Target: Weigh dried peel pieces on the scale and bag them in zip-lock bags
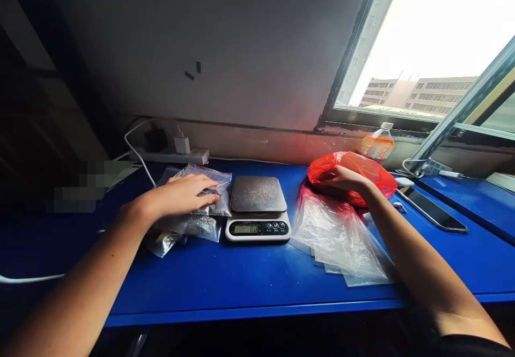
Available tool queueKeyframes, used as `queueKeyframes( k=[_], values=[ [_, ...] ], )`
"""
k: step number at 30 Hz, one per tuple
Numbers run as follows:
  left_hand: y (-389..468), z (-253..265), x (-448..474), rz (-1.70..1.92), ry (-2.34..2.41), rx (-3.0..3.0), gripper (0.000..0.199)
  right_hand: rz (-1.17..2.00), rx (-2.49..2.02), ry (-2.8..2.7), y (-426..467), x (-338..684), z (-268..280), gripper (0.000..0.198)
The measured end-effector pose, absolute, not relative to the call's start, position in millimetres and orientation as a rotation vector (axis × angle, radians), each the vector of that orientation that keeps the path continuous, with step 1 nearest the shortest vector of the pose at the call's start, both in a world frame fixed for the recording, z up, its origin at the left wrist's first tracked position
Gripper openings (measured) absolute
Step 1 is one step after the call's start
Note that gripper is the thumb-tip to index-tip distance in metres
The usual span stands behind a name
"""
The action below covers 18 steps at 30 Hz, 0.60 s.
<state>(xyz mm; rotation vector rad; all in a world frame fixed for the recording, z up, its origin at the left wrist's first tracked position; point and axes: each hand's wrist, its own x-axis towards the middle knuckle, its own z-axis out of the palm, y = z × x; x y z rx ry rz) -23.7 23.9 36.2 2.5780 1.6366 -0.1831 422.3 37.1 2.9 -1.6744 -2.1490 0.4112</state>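
Note:
My left hand (185,193) lies with its fingers stretched out on a pile of clear zip-lock bags (207,227), which hold small contents I cannot make out. Beside the pile stands a digital kitchen scale (257,209); its metal plate carries only specks and the display seems to read 0.0. Inside the mouth of a red plastic bag (378,177) is my right hand (341,177), its fingers mostly hidden by the bag and the dark inside. Flat clear plastic bags (341,239) fan out in front of the red bag.
A bottle of orange drink (377,143) stands by the window behind the red bag. To the right lie a phone (436,209), a white earbud (399,207) and its case (404,181). A power strip (193,156) with a charger (182,143) and cable runs along the wall.

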Motion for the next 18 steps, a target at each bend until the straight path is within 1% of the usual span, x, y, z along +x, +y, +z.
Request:
queueKeyframes(
  k=[3, 5, 8, 14, 18],
  values=[
    [23.9, 35.3, -23.8, -0.179, 1.615, 2.593, 0.073, 0.138, -1.793, -2.07, 39.8, 420.5, -5.0, 0.012],
    [23.2, 35.3, -23.3, -0.171, 1.614, 2.592, 0.072, 0.043, -1.801, -2.03, 41.7, 423.2, -8.8, 0.012],
    [21.6, 36.5, -22.3, -0.148, 1.614, 2.573, 0.071, -0.018, -1.77, -1.953, 44.4, 428.5, -11.3, 0.015],
    [19.3, 38.8, -21.5, -0.146, 1.624, 2.544, 0.07, -0.028, -1.608, -1.668, 42.7, 431.2, -7.7, 0.016],
    [19.8, 38.3, -21.6, -0.156, 1.626, 2.558, 0.069, -0.138, -1.615, -1.502, 34.0, 432.1, -1.0, 0.017]
  ],
)
